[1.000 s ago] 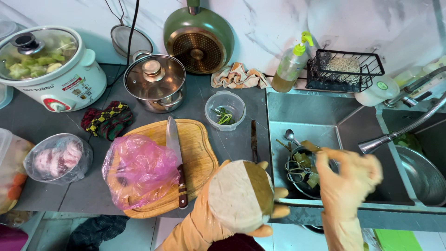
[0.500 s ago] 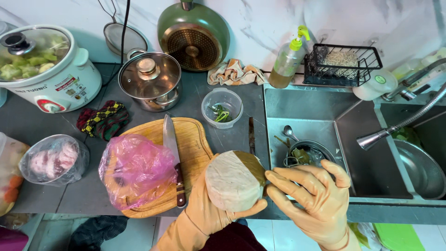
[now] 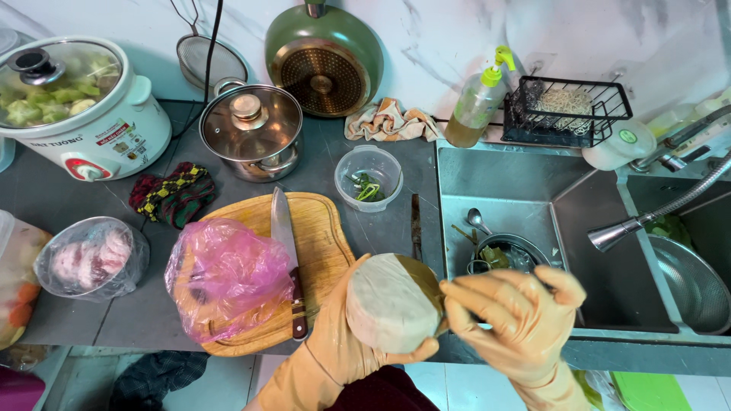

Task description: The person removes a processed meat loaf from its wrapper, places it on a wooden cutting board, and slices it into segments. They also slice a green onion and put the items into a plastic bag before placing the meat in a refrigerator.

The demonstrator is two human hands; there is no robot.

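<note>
The left hand [image 3: 335, 342], in a tan rubber glove, cups a large round root vegetable [image 3: 392, 301], pale where the skin is off and brown where it remains, at the near edge of the desk [image 3: 152, 320] between the cutting board and the sink. The right hand [image 3: 514, 323], gloved the same, presses its fingers against the root's brown right side, curled as if around a small tool that I cannot make out. Just left lies the wooden cutting board [image 3: 324, 243] with a knife [image 3: 285, 251] and a pink plastic bag [image 3: 225, 278]; farther left stands a wrapped bowl of meat [image 3: 91, 262], and at the far side a steel pot [image 3: 251, 133], a rice cooker [image 3: 76, 106] and a small tub of greens [image 3: 369, 179]. To the right the sink [image 3: 533, 190] holds a bowl and a spoon [image 3: 478, 221]. The wet gloves could slip on the smooth peeled face, dropping the root toward the sink or floor, and a stroke drawn toward the left palm could nick the glove. Compared with a second ago, the right hand has come in from over the sink to meet the root, which has turned its pale face more to the left.
</note>
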